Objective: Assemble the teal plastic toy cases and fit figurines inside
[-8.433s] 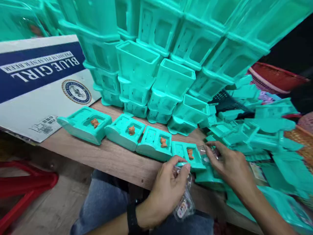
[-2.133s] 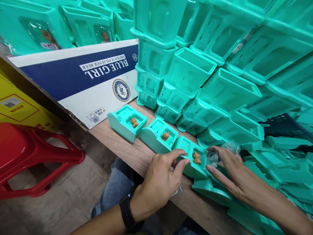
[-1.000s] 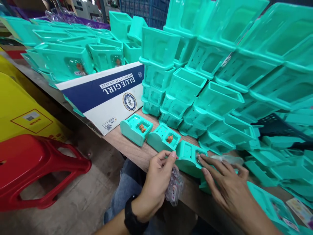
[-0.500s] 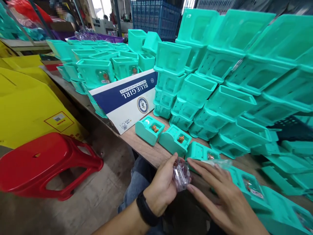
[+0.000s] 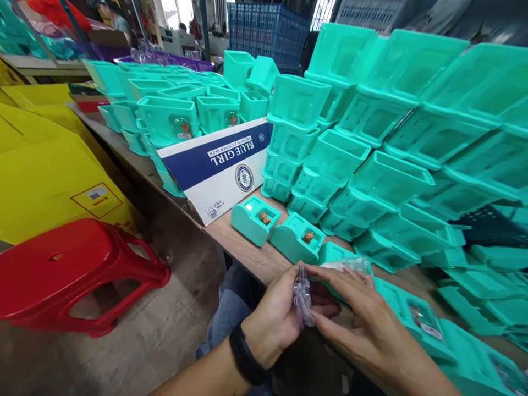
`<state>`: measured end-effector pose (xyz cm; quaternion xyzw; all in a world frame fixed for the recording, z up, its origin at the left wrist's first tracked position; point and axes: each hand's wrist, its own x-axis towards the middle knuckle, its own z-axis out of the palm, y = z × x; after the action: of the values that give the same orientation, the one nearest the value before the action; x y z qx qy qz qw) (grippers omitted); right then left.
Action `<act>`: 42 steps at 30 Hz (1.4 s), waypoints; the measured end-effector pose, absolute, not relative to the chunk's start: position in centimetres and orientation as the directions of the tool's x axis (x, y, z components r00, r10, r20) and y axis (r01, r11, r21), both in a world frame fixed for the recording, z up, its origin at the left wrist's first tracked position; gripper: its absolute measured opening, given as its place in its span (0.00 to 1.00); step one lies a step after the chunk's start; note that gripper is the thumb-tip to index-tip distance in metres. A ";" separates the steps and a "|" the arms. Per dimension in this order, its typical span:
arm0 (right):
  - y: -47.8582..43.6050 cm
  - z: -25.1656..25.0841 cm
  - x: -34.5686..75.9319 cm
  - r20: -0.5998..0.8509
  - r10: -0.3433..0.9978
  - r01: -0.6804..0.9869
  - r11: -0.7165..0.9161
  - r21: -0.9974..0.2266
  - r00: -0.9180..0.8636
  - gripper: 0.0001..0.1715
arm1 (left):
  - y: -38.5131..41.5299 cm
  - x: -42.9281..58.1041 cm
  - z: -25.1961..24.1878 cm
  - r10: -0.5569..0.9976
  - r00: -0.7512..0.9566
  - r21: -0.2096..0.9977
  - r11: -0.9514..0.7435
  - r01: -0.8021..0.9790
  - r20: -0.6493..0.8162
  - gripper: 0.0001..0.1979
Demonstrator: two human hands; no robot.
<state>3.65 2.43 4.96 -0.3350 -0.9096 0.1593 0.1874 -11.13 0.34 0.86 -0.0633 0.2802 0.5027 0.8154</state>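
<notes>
Over the table's front edge, my left hand point(image 5: 277, 314), with a black band on the wrist, holds a small stack of clear plastic pieces point(image 5: 303, 300), seen nearly edge-on. My right hand point(image 5: 355, 313) closes on the same pieces from the other side, thumb at the lower edge and forefinger at the top. A crinkled clear plastic bag point(image 5: 358, 265) lies by the right fingers; whether they hold it I cannot tell. Just beyond the hands, a green plastic housing point(image 5: 297, 242) with a small brown animal figure point(image 5: 307, 237) in its recess stands beside a similar housing point(image 5: 253, 223).
Stacks of green plastic housings point(image 5: 295, 102) fill the back and right of the table point(image 5: 247, 256). A white and blue carton flap point(image 5: 231, 165) leans at the left corner. A red stool point(image 5: 74, 264) and yellow sheeting point(image 5: 45, 176) are on the left.
The clear pieces have turned from face-on to nearly edge-on between my hands. My right fingers have moved left and closed in on them. The view has shifted slightly.
</notes>
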 end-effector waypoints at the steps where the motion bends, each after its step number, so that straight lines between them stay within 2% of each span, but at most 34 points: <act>1: 2.4 4.9 3.6 0.239 0.676 0.547 0.717 -0.433 -0.697 0.29 | 0.3 -11.1 1.0 0.759 0.345 0.157 0.502 -0.851 -0.553 0.26; 3: 2.5 4.8 3.4 0.242 0.702 0.543 0.686 -0.485 -0.670 0.31 | 0.4 -11.2 1.4 0.703 0.344 0.117 0.518 -0.847 -0.622 0.26; 6: 2.8 5.1 3.5 0.235 0.765 0.547 0.607 -0.577 -0.600 0.32 | 0.6 -11.5 2.2 0.690 0.301 0.118 0.490 -0.864 -0.659 0.24; 10: 3.8 5.6 4.6 0.171 0.846 0.520 0.456 -0.723 -0.505 0.27 | 0.9 -11.9 2.5 0.685 0.190 0.257 0.495 -0.830 -0.704 0.25; 13: 4.8 6.0 5.6 0.068 0.891 0.421 0.278 -0.863 -0.449 0.28 | 0.8 -12.1 2.3 0.694 0.120 0.341 0.488 -0.804 -0.710 0.21; 16: 5.5 6.1 6.1 0.019 0.916 0.358 0.176 -0.917 -0.400 0.31 | 0.4 -12.2 2.0 0.813 0.107 0.522 0.462 -0.717 -0.572 0.20; 18: 5.7 6.1 6.2 0.017 0.923 0.369 0.170 -0.914 -0.384 0.32 | 0.4 -12.2 2.0 0.896 0.143 0.637 0.404 -0.657 -0.420 0.28; 21: 5.6 6.0 6.2 0.035 0.911 0.390 0.211 -0.896 -0.410 0.31 | 0.6 -12.2 2.3 0.934 0.185 0.699 0.353 -0.622 -0.307 0.32; 28: 5.9 6.4 6.2 0.019 0.866 0.453 0.279 -0.846 -0.499 0.33 | 1.1 -12.0 2.5 0.961 0.136 0.820 0.275 -0.502 -0.239 0.25; 30: 6.8 6.4 6.4 0.013 0.883 0.499 0.277 -0.821 -0.470 0.35 | 1.2 -12.5 2.4 0.981 0.082 0.895 0.192 -0.403 -0.174 0.22; 33: 8.7 6.2 6.4 0.052 0.934 0.595 0.267 -0.758 -0.354 0.40 | 1.7 -14.2 2.5 0.993 -0.114 0.993 0.012 -0.120 -0.026 0.15; 35: 9.7 6.1 6.0 0.083 0.948 0.649 0.273 -0.710 -0.308 0.42 | 2.2 -15.5 2.7 0.974 -0.214 0.996 -0.055 0.076 0.070 0.10; 37: 10.3 6.2 5.4 0.088 0.939 0.654 0.297 -0.696 -0.332 0.40 | 2.8 -16.6 2.8 0.961 -0.239 0.974 -0.091 0.209 0.141 0.12; 42: 10.3 6.5 4.1 0.025 0.823 0.571 0.415 -0.708 -0.568 0.31 | 3.9 -17.6 2.6 0.974 -0.174 0.925 -0.070 0.373 0.144 0.15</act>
<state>4.05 10.33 6.51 -0.4251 -0.8199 0.3342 0.1882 -17.59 3.86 2.57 0.5584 0.6030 0.4725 0.3183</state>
